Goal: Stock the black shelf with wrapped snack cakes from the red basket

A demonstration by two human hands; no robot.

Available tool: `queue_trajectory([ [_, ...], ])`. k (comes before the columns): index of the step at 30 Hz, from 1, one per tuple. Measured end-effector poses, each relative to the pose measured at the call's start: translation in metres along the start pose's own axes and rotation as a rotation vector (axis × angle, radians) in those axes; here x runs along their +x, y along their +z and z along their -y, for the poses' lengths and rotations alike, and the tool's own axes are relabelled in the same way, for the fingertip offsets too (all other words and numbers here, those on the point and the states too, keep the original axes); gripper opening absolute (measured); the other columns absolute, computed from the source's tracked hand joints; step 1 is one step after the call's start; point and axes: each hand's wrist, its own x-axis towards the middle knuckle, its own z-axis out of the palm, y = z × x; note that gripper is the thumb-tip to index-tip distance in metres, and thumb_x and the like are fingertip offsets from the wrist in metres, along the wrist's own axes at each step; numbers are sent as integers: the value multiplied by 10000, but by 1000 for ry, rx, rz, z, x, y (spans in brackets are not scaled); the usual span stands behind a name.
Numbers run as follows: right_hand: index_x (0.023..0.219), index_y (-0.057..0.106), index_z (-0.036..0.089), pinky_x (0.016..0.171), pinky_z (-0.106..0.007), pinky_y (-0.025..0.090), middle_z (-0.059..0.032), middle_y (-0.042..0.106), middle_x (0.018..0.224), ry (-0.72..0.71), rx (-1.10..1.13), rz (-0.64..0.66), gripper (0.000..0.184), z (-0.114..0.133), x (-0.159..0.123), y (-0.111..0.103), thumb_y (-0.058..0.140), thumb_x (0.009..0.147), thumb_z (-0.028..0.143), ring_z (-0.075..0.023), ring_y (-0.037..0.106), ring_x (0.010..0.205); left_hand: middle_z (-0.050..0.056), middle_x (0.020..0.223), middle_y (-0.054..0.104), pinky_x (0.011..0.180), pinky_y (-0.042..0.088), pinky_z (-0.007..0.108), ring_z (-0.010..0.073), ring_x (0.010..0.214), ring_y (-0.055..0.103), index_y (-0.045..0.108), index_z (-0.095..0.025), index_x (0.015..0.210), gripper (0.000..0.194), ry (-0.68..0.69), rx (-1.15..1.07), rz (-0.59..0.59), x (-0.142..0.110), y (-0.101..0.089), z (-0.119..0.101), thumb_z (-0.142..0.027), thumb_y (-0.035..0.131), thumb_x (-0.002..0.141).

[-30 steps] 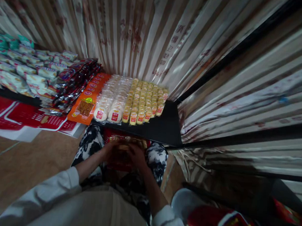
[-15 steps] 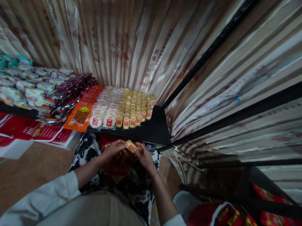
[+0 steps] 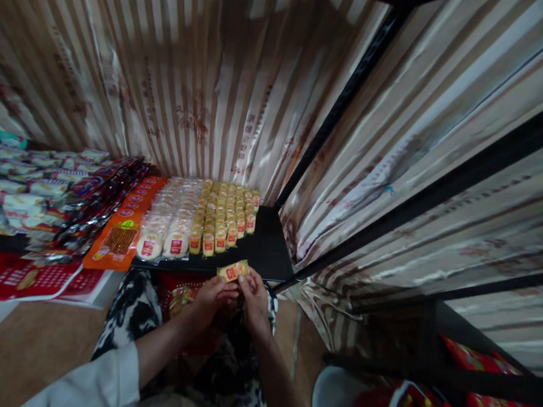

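While fingers of the left hand [image 3: 210,300] and right hand [image 3: 255,297] pinch the yellow packet [image 3: 231,271] at its left and right ends, by the near edge of the black shelf [image 3: 270,242], it looks light, slick-wrapped and probably crushable, best gripped lightly by the ends

Pale sleeve [image 3: 93,379], blotchy black-and-white trousers [image 3: 129,317].
My left sleeve is off-white with a greyish cast, loose and softly creased, ending partway down the forearm in a broad, straight-edged cuff [image 3: 129,371]. My trousers mix irregular black and white patches, ink-splash fashion. At the bottom edge a dim strip of my top [image 3: 168,405] looks beige-grey. My left hand [image 3: 210,298] and right hand [image 3: 255,302] are bare.
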Motion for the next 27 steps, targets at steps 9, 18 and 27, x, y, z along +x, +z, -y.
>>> queue_trajectory([
  [9,929,526,228,654,-271,504,-17,652,836,-105,-117,-98,287,6,40,-18,602,736,426,-168,624,746,42,812,669,553,391,197,104,613,603,562,-146,875,228,-77,157,-49,45,46,-2,-337,626,768],
  [18,1226,476,172,825,-343,490,-100,635,1061,-301,-479,-171,501,37,137,-52,481,784,409,-210,613,927,100,1144,578,554,454,206,155,819,620,560,-157,1008,220,2,279,-147,92,96,-10,-220,533,799],
  [27,1245,503,190,943,-380,427,-82,616,1169,-413,-661,-159,494,41,224,-51,506,761,287,-225,564,1070,57,1412,415,1054,319,339,194,1306,353,458,-176,1304,443,66,152,-37,151,145,-38,-331,430,890],
])
